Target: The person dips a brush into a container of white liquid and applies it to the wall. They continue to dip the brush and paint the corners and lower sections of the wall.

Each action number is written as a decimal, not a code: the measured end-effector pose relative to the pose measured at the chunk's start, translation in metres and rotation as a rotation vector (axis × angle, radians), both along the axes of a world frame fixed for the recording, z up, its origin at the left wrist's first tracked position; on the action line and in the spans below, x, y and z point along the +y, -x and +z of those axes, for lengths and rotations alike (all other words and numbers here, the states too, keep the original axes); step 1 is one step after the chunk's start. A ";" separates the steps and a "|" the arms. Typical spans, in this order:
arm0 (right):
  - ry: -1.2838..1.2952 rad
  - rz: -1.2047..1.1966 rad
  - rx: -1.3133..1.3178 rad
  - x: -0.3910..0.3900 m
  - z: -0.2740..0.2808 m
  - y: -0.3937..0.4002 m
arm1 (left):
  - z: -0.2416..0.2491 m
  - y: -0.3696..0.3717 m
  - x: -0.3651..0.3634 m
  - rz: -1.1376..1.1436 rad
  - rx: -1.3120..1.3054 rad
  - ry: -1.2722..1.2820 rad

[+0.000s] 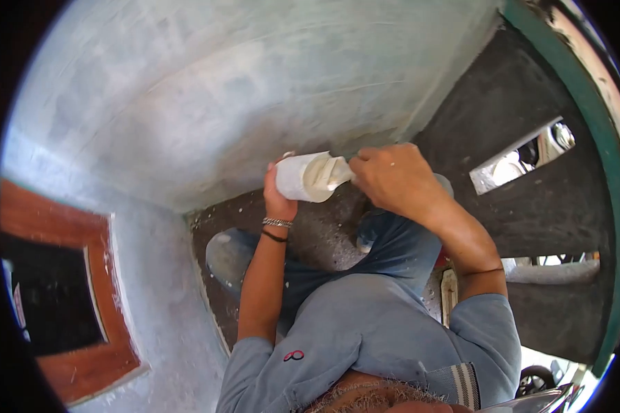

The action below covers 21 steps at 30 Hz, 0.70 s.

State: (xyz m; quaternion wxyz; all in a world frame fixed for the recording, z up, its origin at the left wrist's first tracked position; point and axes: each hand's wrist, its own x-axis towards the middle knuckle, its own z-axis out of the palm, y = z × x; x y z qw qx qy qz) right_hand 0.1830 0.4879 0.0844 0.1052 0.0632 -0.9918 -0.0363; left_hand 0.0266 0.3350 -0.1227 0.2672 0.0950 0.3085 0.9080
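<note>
My left hand (280, 195) is wrapped round a white, roughly cylindrical tub (293, 180), tilted with its mouth to the right. Thick off-white putty (320, 175) fills the mouth and bulges out of it. Close by on the right, my right hand (393, 173) is closed, its fingers pinched at the end of a putty-coated blade, which looks like a putty knife (340, 173). Its handle is hidden in my fist. Both hands are above my bent knees, in front of the wall.
A patchy grey-green plastered wall (207, 89) rises ahead. To the left is a brown wooden window frame (117, 296). On the right stands a dark panel (530, 220) with slot openings and a green edge. The floor (317, 241) between my legs has white specks.
</note>
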 end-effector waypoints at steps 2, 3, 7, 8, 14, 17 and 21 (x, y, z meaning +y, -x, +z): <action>-0.009 0.040 0.007 -0.001 0.000 0.004 | 0.006 -0.002 0.000 0.022 -0.008 0.005; -0.014 0.052 0.010 -0.002 -0.001 0.005 | 0.008 -0.003 0.000 0.021 -0.007 0.008; -0.095 0.079 -0.030 -0.010 -0.008 0.012 | 0.016 -0.008 -0.001 -0.003 0.008 0.038; -0.115 0.072 -0.060 -0.012 -0.008 0.014 | 0.017 -0.009 0.000 -0.009 0.014 0.050; -0.091 0.064 -0.043 -0.003 -0.003 0.012 | 0.009 -0.003 0.001 0.003 -0.025 0.018; 0.048 0.033 -0.056 0.008 0.011 0.006 | 0.009 0.001 0.001 0.014 -0.074 -0.011; 0.174 0.014 -0.087 0.020 0.015 -0.002 | 0.009 0.003 -0.002 0.025 -0.165 -0.041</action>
